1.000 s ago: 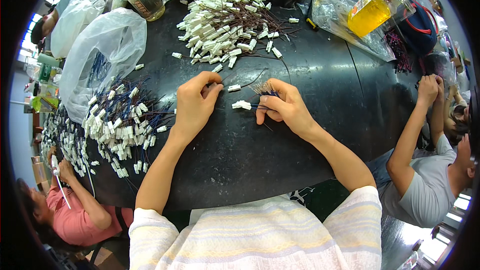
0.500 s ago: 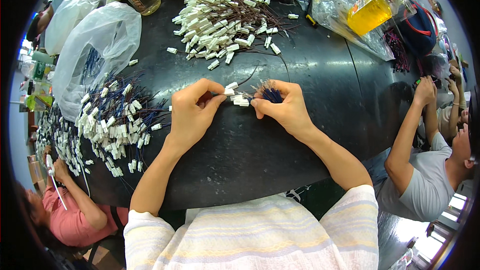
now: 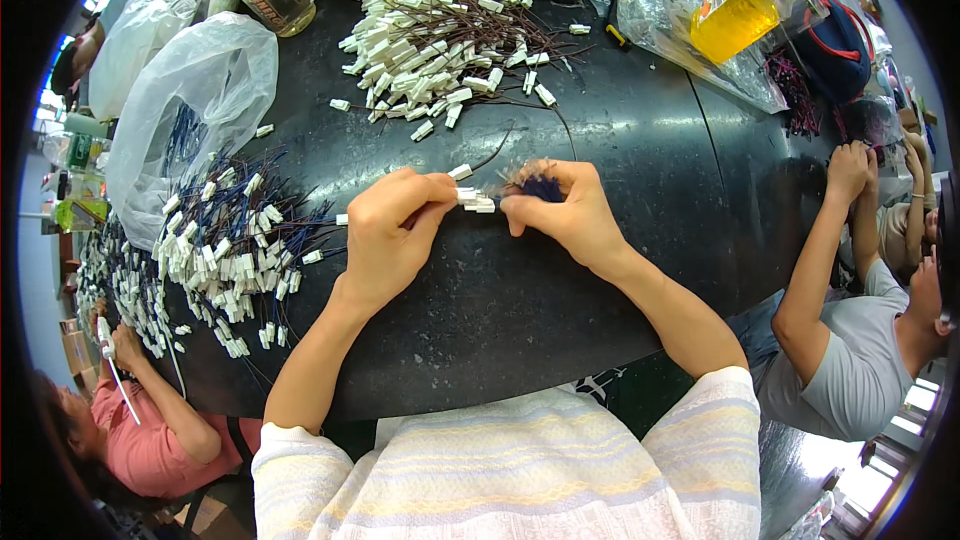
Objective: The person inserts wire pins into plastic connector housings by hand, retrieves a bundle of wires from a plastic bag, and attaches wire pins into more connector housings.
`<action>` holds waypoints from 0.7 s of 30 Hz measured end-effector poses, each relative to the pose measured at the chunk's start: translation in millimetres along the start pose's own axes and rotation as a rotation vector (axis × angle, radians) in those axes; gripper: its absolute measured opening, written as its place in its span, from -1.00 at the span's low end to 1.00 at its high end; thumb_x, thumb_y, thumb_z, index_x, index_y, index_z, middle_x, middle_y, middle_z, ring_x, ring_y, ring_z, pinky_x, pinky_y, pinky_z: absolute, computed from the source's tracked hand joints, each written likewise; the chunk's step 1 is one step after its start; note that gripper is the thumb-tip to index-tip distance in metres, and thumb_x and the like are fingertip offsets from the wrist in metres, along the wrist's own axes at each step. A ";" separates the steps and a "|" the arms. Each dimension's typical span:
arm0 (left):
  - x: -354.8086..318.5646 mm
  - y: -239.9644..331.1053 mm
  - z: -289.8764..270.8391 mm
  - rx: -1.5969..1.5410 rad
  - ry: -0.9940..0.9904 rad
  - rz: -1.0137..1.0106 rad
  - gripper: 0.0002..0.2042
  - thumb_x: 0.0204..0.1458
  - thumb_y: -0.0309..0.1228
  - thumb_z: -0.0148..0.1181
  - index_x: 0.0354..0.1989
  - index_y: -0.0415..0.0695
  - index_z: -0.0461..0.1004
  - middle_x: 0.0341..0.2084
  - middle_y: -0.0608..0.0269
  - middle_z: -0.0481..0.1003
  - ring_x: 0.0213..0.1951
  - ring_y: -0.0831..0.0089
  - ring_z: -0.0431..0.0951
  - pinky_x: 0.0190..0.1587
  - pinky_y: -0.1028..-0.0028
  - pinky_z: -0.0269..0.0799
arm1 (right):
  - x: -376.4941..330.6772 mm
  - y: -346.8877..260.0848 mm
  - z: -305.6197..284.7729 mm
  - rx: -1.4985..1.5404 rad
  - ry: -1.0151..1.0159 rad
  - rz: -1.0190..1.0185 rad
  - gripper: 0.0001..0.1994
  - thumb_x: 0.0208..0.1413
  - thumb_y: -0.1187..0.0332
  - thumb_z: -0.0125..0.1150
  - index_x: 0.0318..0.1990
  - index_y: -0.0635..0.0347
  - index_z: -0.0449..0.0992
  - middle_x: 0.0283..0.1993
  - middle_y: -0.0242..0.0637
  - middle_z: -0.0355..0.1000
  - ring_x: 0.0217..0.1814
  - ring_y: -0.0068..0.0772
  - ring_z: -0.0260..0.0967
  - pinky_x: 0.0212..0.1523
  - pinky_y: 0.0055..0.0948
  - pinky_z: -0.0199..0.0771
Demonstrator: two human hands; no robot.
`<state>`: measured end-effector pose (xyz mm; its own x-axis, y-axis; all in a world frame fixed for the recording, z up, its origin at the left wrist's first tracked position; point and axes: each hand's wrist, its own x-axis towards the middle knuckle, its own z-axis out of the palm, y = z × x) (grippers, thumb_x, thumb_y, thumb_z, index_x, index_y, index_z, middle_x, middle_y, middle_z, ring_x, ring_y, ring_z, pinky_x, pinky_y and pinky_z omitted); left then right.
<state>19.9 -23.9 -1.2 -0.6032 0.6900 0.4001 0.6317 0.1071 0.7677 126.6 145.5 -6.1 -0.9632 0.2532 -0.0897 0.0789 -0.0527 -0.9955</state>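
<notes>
Connectors (image 3: 475, 200), white, a small cluster: situated between the two hands, above the black table (image 3: 500, 330), directly right of the left fingertips and just left of the right ones.

Left hand (image 3: 400, 220): narrow, thumb and forefinger pinched at the cluster's left end, the other fingers curled under; whether a wire also sits inside the palm cannot be told.

Right hand (image 3: 562, 208): closed around a bundle of dark blue wires (image 3: 541, 188), thumb foremost; the bare-looking ends, blurred, fan out above the grip. The cluster adjoins its thumb tip.

Loose connector (image 3: 460, 172), single, white, with a dark wire curving up to the right: lies on the table just beyond the cluster, near the left fingertips.

Far pile (image 3: 415, 50): white connectors on brown wires, heaped beyond both hands, well apart from them.

Side pile (image 3: 225, 260): white connectors on dark blue and brown wires, left of the left hand, beside a clear plastic bag (image 3: 238, 48).

Yellow bottle (image 3: 735, 20): tilted, far right, on plastic sheeting (image 3: 655, 15).

Co-workers: one in a pink shirt (image 3: 150, 440), left; one in a grey shirt (image 3: 850, 370), right.
</notes>
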 end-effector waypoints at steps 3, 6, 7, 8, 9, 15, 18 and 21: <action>0.7 5.4 0.6 0.076 -0.061 0.069 -0.89 -0.23 -0.72 0.18 -0.49 -0.30 0.45 -0.51 0.17 0.50 -0.57 0.55 0.43 -0.54 0.61 0.30 | 0.4 -5.4 -0.7 0.068 0.024 0.108 -0.92 -0.10 0.46 0.18 -0.49 0.29 0.45 -0.62 -0.38 0.39 -0.57 -0.71 0.28 -0.53 -0.71 0.19; 0.7 6.6 6.7 0.076 -0.026 0.160 -0.87 -0.27 -0.73 0.17 -0.51 -0.30 0.44 -0.53 0.16 0.49 -0.61 0.47 0.40 -0.57 0.56 0.27 | -0.9 -2.4 1.8 0.016 0.044 0.082 -0.93 -0.10 0.47 0.18 -0.49 0.29 0.46 -0.61 -0.38 0.40 -0.56 -0.72 0.28 -0.52 -0.70 0.20; 0.3 5.0 8.2 0.089 -0.013 0.203 -0.87 -0.29 -0.74 0.17 -0.51 -0.31 0.43 -0.53 0.15 0.49 -0.60 0.44 0.41 -0.56 0.55 0.28 | -1.2 -2.6 1.8 0.017 0.045 0.083 -0.93 -0.10 0.47 0.18 -0.49 0.29 0.46 -0.61 -0.38 0.40 -0.56 -0.72 0.28 -0.52 -0.70 0.20; 0.0 3.9 9.5 0.101 -0.001 0.246 -0.86 -0.30 -0.74 0.17 -0.51 -0.31 0.42 -0.53 0.14 0.49 -0.58 0.42 0.41 -0.55 0.54 0.29 | -1.5 -2.9 1.6 0.021 0.033 0.072 -0.93 -0.10 0.48 0.19 -0.49 0.29 0.47 -0.61 -0.39 0.40 -0.56 -0.71 0.28 -0.51 -0.70 0.21; 0.0 4.1 10.6 0.101 -0.002 0.245 -0.86 -0.30 -0.74 0.17 -0.51 -0.31 0.42 -0.53 0.14 0.49 -0.58 0.42 0.41 -0.55 0.54 0.29 | -1.7 -3.0 1.4 0.024 0.021 0.061 -0.94 -0.10 0.49 0.19 -0.50 0.29 0.47 -0.61 -0.40 0.40 -0.55 -0.71 0.28 -0.51 -0.69 0.22; 2.8 2.0 11.4 0.168 -0.020 0.364 -0.84 -0.31 -0.73 0.18 -0.48 -0.31 0.43 -0.52 0.13 0.48 -0.58 0.34 0.41 -0.54 0.51 0.31 | 0.0 0.5 -2.5 -0.027 -0.009 0.027 -0.93 -0.09 0.48 0.19 -0.51 0.28 0.47 -0.61 -0.42 0.39 -0.55 -0.72 0.27 -0.50 -0.68 0.22; 11.2 -0.1 5.8 0.050 -0.060 0.071 -0.83 -0.29 -0.69 0.18 -0.43 -0.29 0.44 -0.49 0.14 0.47 -0.51 0.28 0.42 -0.47 0.48 0.34 | 3.2 0.8 -1.3 -0.022 -0.004 0.030 -0.93 -0.07 0.48 0.16 -0.50 0.29 0.46 -0.62 -0.39 0.39 -0.62 -0.75 0.19 -0.61 -0.70 0.13; 15.7 -14.8 7.9 0.355 -0.042 0.188 -0.80 -0.23 -0.62 0.19 -0.35 -0.27 0.44 -0.39 0.16 0.46 -0.37 0.25 0.38 -0.34 0.40 0.33 | 5.0 -1.4 -2.5 0.051 -0.054 0.126 -0.93 -0.05 0.48 0.13 -0.49 0.30 0.44 -0.62 -0.36 0.39 -0.69 -0.78 0.09 -0.70 -0.72 -0.01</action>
<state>5.0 -9.0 -10.2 -0.4458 0.7487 0.4906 0.8623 0.2122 0.4598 122.3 149.2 -5.2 -0.9590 0.1895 -0.2106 0.1881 -0.1300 -0.9735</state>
